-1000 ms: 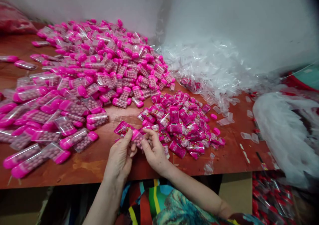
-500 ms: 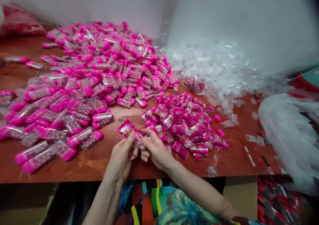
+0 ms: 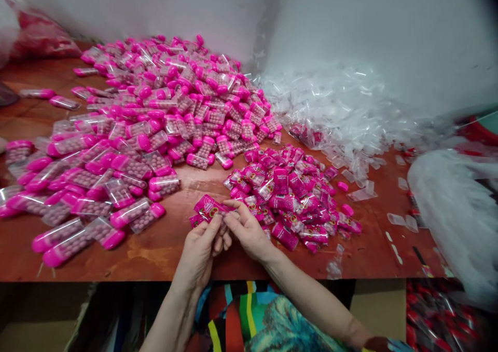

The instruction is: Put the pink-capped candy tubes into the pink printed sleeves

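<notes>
Clearly, L grip [image 3: 199,251] & R grip [image 3: 252,235] pinched closed on 1 pink pkt [image 3: 209,207].

1. One head-worn camera — looking forward and down from the wearer's side of the table [image 3: 148,261].
2. It sits near, above the hands [image 3: 251,233] at lower centre — facing the wall [image 3: 350,25] across the frame's top.

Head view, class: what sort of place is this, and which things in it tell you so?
Probably a small packing workshop: heaped pink-capped tubes, a pile of printed pink packets and a mass of loose clear plastic pieces share one worktable.
</notes>
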`<action>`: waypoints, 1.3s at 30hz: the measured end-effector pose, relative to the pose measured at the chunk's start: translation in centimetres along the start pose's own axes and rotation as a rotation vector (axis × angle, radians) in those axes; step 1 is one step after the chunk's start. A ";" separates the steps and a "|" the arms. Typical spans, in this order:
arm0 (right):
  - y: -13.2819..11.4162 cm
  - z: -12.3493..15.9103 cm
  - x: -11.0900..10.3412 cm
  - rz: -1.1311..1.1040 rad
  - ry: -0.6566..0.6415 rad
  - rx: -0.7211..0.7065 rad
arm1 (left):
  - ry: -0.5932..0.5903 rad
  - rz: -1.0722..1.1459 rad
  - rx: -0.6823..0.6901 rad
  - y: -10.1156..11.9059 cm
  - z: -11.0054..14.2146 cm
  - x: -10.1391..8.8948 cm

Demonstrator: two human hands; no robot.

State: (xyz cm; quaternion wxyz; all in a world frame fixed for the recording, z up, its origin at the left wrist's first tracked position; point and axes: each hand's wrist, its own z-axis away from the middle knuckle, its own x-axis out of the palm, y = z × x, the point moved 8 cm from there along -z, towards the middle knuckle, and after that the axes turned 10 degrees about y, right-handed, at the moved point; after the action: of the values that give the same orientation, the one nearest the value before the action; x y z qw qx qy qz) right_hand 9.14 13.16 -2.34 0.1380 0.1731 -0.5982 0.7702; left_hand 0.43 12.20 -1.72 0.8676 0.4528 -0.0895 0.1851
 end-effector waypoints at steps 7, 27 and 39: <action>-0.4 0.6 -1.0 0.000 0.043 -0.034 | 0.045 0.003 0.051 0.6 0.0 -0.1; -7.7 3.8 -3.8 0.975 0.404 -0.545 | 0.401 -0.135 0.268 2.3 0.1 -9.7; 2.6 3.6 0.5 1.582 -0.127 -0.561 | 0.404 -0.663 0.397 2.2 0.2 -8.5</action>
State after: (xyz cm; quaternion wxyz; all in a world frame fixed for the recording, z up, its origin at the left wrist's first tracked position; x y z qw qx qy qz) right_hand 7.95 9.06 -3.59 -0.4386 -0.2951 -0.7189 0.4515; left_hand -8.24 11.17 -2.69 0.7762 0.5699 0.2695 -0.0049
